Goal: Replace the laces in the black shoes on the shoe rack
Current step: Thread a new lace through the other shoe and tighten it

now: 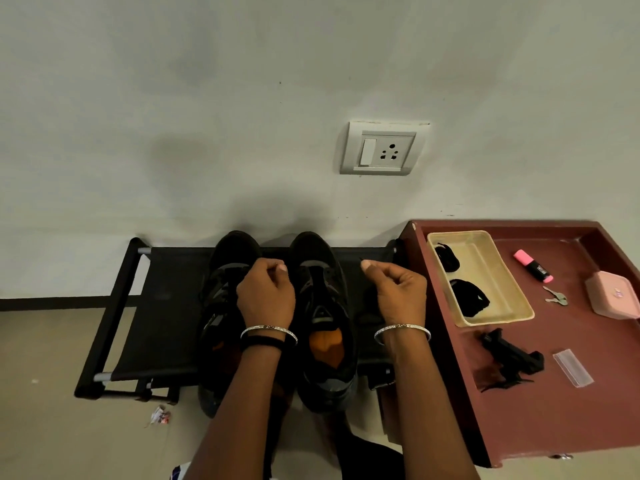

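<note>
Two black shoes point(313, 252) of matte mesh with grey panels are standing side by side, toes toward the wall, on the taut black fabric shelf of the shoe rack point(162, 306), whose dark tubular frame is showing silver rod ends. The left hand point(266, 294) is hovering over the left shoe point(230, 252), fingers curled and thumb pressing against the forefinger; whether it is pinching anything cannot be told. The right shoe point(322, 296), its orange insole showing, is lying between the two hands. The right hand point(398, 291) is hanging just right of that shoe, thumb and forefinger pinching a small dark lace tip point(362, 260). Right of this hand, a maroon table point(536, 420) is bearing a shallow beige rectangular tray point(491, 268) that is holding two bundles of black laces point(469, 297). Beyond the tray are lying a pink highlighter point(533, 266), keys point(556, 296), a rounded pink case point(613, 294), a black clip point(512, 355) and a clear plastic sleeve point(573, 368).
</note>
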